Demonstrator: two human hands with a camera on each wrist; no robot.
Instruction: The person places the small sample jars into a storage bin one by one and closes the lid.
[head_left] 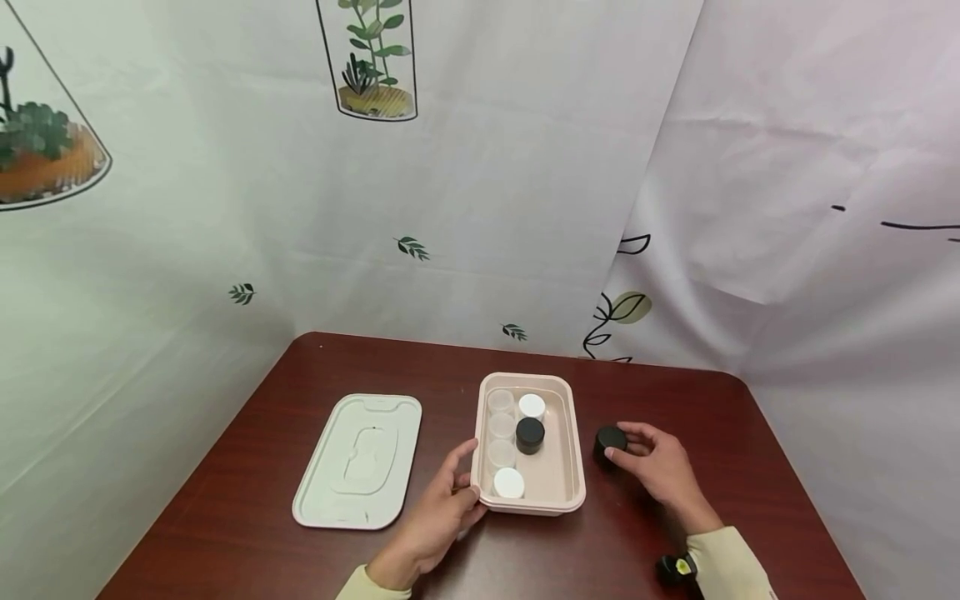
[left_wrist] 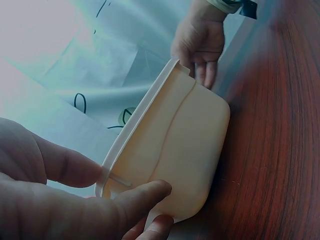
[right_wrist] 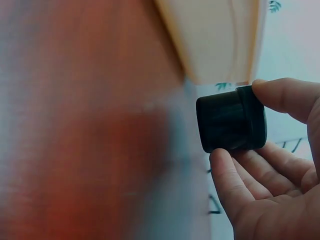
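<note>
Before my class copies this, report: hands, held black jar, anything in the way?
Left fingers gripping tan container by its edge. Right fingers holding black jar, right of it. Possible obstacle: container's wall; white lid lies aside, left.

A squat black jar (head_left: pixel 610 446), lid on, is pinched upright in the right grip (head_left: pixel 663 475) — just beside the cream tray (head_left: pixel 561 467). The deep, round-cornered tray sits on the counter (head_left: pixel 600 546), held along its near left side by the left grip (head_left: pixel 435 517) — small translucent, white and black containers (head_left: pixel 502 454) inside.
</note>
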